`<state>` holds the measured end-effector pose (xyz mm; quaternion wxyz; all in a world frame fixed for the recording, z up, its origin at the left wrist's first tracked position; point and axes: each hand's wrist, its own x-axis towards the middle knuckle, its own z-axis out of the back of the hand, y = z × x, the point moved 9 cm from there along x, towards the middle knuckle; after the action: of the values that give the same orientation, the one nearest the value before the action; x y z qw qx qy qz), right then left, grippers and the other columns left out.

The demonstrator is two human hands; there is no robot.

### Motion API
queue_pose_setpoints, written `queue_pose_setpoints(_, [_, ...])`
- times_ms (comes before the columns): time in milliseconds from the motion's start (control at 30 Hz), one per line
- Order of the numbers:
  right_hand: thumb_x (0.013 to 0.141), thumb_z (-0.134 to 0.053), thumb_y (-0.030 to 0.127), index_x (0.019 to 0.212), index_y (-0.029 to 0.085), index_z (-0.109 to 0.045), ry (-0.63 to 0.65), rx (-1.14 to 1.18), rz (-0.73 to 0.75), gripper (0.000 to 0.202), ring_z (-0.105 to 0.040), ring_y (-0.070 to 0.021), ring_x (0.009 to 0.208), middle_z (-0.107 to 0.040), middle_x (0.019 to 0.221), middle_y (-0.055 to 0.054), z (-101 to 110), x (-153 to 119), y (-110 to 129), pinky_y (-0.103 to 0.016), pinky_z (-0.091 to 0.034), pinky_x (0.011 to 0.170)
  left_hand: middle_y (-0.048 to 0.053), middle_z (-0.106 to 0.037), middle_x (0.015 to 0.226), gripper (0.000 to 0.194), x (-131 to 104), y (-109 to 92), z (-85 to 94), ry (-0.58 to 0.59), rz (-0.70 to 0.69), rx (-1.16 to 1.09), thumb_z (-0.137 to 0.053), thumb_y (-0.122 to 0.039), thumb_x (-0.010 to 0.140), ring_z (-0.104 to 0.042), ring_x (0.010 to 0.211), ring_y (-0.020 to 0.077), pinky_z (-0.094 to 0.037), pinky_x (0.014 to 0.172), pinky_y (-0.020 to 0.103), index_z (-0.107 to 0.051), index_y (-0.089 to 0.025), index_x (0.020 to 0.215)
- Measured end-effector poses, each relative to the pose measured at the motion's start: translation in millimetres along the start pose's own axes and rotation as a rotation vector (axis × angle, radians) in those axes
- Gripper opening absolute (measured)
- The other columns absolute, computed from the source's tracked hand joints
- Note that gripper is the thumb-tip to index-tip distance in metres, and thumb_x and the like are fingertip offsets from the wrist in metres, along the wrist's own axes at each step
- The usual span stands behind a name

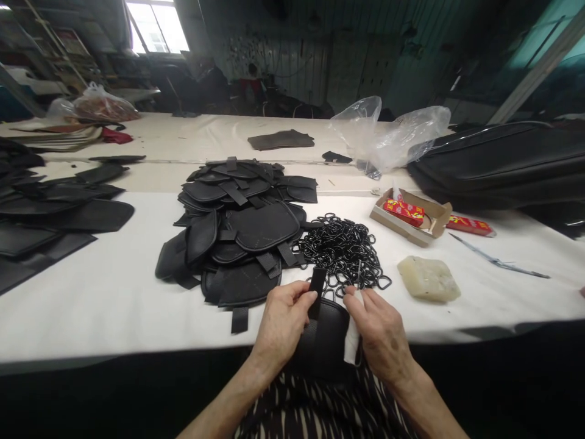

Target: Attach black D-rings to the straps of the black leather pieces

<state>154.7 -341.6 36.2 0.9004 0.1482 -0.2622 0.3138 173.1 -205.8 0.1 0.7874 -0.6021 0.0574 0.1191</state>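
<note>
My left hand (pixel 286 317) pinches a short black strap (pixel 317 289) that stands up from a black padded piece (pixel 324 338). The piece rests at the table's front edge, over my lap. My right hand (pixel 379 326) is closed round a tool with a white-wrapped handle (pixel 352 341), its thin metal tip pointing up and away. Just beyond both hands lies a heap of black D-shaped rings (pixel 340 247). Left of the rings is a pile of black padded pieces with straps (pixel 256 225).
At right are a yellowish block (pixel 428 278), an open cardboard box (pixel 411 228) with red packets, another red packet (pixel 470 225) and thin scissors (pixel 500 262). More black pieces (pixel 59 210) lie far left. Clear plastic bags (pixel 393 137) and a large black item (pixel 493 164) sit behind.
</note>
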Motion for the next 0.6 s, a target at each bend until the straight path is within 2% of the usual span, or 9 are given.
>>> queue_pose_setpoints(300, [0.093,-0.036,0.012,0.085,0.015,-0.056,0.010,0.049,0.011,0.022,-0.049,-0.0175,0.065,-0.054,0.070,-0.005,2.6,1.7,-5.8,-0.027,-0.038,0.056,-0.006,-0.044,0.044,0.018,0.8,2.7,-2.0,0.072,0.028,-0.039,-0.052,-0.030,0.076,-0.040,0.038,0.0089,-0.033,0.041,0.019,-0.057,-0.016,0.065])
queue_pose_setpoints(500, [0.089,-0.038,0.008,0.084,0.018,-0.052,-0.154,0.168,-0.064,0.018,-0.048,-0.0123,0.056,-0.051,0.065,0.000,19.6,2.7,-14.4,-0.023,-0.040,0.052,-0.005,-0.045,0.041,0.018,4.2,8.2,-1.9,0.079,0.072,-0.050,-0.051,-0.028,0.075,-0.040,0.036,0.0086,-0.032,0.039,0.018,-0.059,-0.015,0.066])
queue_pose_setpoints(600, [0.086,-0.041,0.007,0.084,0.019,-0.051,-0.256,0.223,-0.090,0.016,-0.053,-0.0123,0.058,-0.055,0.067,0.000,23.5,8.4,-13.3,-0.022,-0.042,0.051,-0.006,-0.044,0.041,0.018,5.3,9.2,-2.0,0.077,0.065,-0.077,-0.050,-0.028,0.075,-0.040,0.037,0.0090,-0.032,0.038,0.018,-0.062,-0.013,0.076])
